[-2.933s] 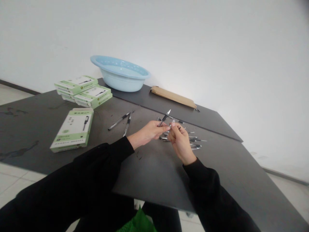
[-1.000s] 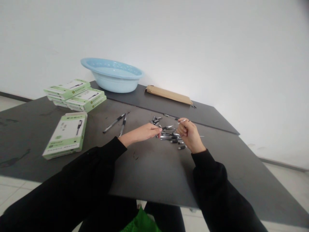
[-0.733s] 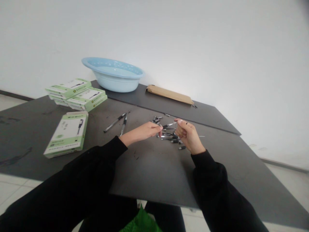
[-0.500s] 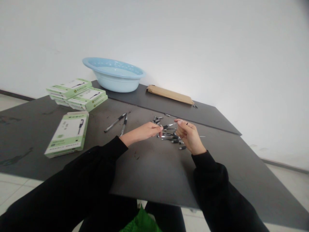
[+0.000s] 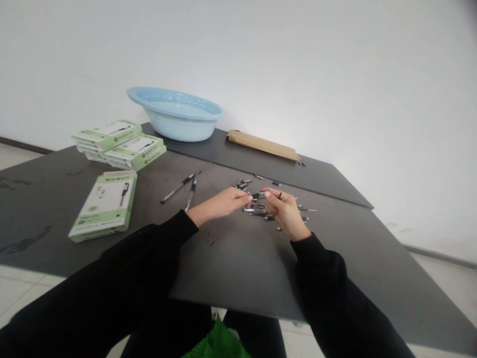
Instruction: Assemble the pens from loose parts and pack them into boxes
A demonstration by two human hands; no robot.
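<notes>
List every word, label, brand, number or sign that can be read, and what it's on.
No text is clear enough to quote.
Front box: heading and several printed lines, too blurred to read.
Stacked boxes: print and round yellow emblems, too small to read.
Pen in the left hand: any print too small to tell.

A plain, pale grey-white wall (image 5: 335,74) fills everything from ten o'clock to two, with a soft brighter patch near one and a darker corner at two. Along its foot runs a dark skirting strip (image 5: 26,144), seen just past nine o'clock and again between three and four. The dark grey table (image 5: 238,268) spreads across the middle, smudged near nine; a straight seam divides off its back section (image 5: 328,181) around two to three. Light tiled floor (image 5: 22,288) shows between eight and nine.
</notes>
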